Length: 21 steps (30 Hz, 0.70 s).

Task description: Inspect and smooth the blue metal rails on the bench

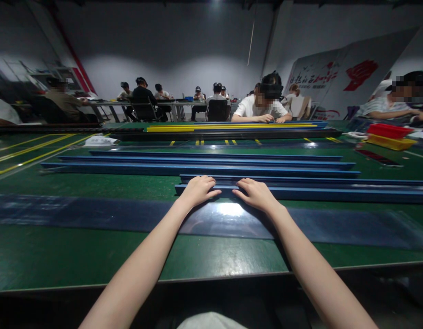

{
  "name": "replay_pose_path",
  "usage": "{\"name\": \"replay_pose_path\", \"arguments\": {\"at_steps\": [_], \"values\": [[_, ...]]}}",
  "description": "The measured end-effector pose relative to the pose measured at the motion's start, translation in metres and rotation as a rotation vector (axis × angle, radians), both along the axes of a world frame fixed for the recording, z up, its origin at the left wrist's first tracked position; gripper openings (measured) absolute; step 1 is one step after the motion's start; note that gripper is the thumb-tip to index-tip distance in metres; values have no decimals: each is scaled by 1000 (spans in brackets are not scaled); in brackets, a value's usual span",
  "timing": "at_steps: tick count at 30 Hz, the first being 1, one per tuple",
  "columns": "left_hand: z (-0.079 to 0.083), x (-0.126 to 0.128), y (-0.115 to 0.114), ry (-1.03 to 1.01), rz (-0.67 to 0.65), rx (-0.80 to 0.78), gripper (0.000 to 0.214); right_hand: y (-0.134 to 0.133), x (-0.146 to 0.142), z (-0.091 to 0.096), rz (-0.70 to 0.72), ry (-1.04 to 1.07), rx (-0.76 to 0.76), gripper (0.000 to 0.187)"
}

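Observation:
A long blue U-shaped channel (pixel 335 193) lies crosswise on the green table in front of me. Near its left end, my left hand (pixel 198 189) grips it, the fingers reaching over the top and the thumb along the near wall. My right hand (pixel 255 194) holds the same channel a short way to the right, its thumb pointing at the other thumb. Closer to me, a long clear plastic strip (pixel 112 214) lies flat beneath my wrists. Just beyond my hands are several similar blue channels (pixel 146 169), side by side. My fingertips are partly hidden inside the channel.
Farther back rest yellow strips (pixel 232 128) and a dark bar (pixel 287 134). A white packet (pixel 100 140) is at the left. On the right are a phone-like dark slab (pixel 378 157), a red tray (pixel 389 131) and a yellow tray (pixel 391 142). A person (pixel 262 107) sits opposite.

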<state>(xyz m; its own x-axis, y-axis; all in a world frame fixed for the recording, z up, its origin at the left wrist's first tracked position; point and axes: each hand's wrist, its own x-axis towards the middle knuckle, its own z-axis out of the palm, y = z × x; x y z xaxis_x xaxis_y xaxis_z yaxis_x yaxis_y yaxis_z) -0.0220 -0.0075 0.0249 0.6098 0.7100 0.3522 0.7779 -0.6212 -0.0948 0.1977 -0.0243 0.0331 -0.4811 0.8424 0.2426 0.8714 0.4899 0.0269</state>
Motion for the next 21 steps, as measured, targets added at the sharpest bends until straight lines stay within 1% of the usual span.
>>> {"name": "replay_pose_path", "arguments": {"at_steps": [4, 9, 16, 21], "values": [[3, 0, -1, -8, 69, -12, 39, -1, 0, 1, 3, 9, -11, 33], [5, 0, -2, -19, 88, -22, 40, -1, -1, 3, 4, 4, -16, 31], [4, 0, -3, -17, 92, -20, 42, -2, -10, 0, 79, 17, 97, 27], [3, 0, -2, -11, 93, -17, 43, 2, -12, -3, 68, 26, 142, 24]]}}
